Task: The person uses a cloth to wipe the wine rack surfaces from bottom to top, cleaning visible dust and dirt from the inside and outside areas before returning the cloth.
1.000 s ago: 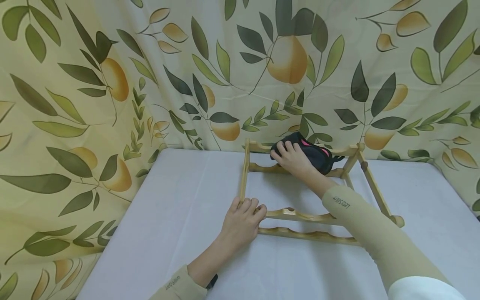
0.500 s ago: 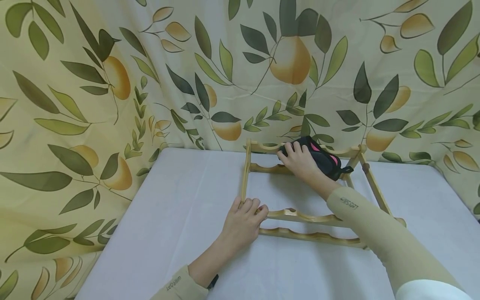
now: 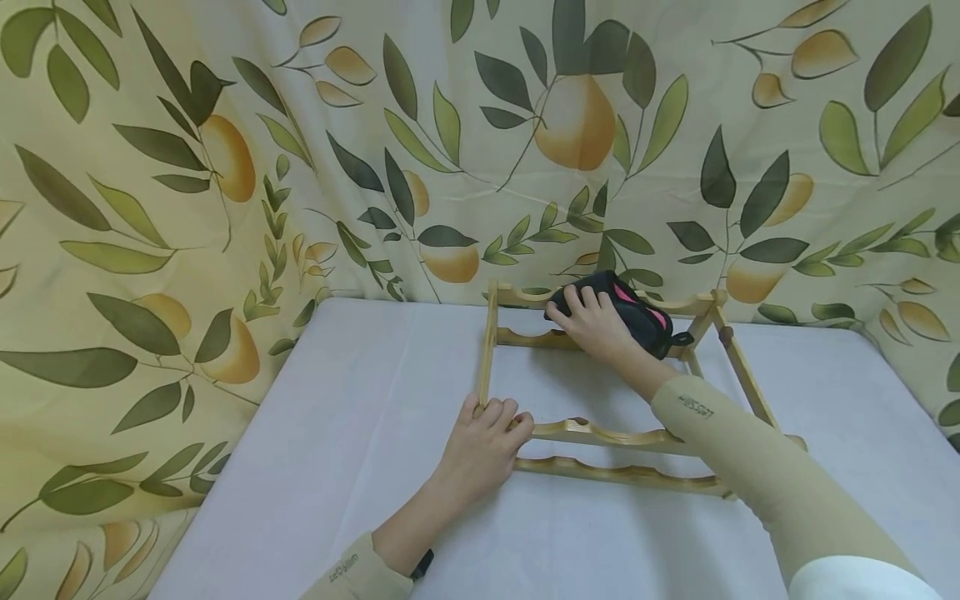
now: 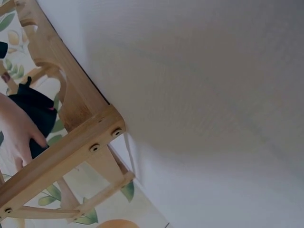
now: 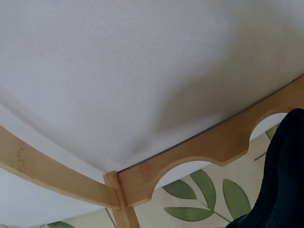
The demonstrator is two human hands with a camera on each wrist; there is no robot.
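Note:
A wooden wine rack (image 3: 600, 432) with scalloped rails stands on the white-covered table. My left hand (image 3: 483, 442) grips its near left corner, fingers curled over the wood. At the back rails, my right hand (image 3: 592, 323) grips a black pouch (image 3: 647, 327) with pink patches and a small loop at its right end. The pouch lies slantwise over the far rails; whether it rests on them cannot be told. In the left wrist view, the right hand (image 4: 16, 128) shows on the dark pouch (image 4: 38, 111), beyond the rack's end. Only a dark edge of the pouch (image 5: 285, 175) enters the right wrist view.
Behind the table (image 3: 375, 375) hangs a curtain (image 3: 480, 192) printed with leaves and orange fruit. The rack's right side bar (image 3: 750, 371) slopes down toward the front, close to my right sleeve (image 3: 750, 467). A shadow falls on the cloth inside the rack.
My right hand has shifted the pouch slightly right along the far rails, then a little back left; its loop end now tips lower. The left hand and rack have stayed in place.

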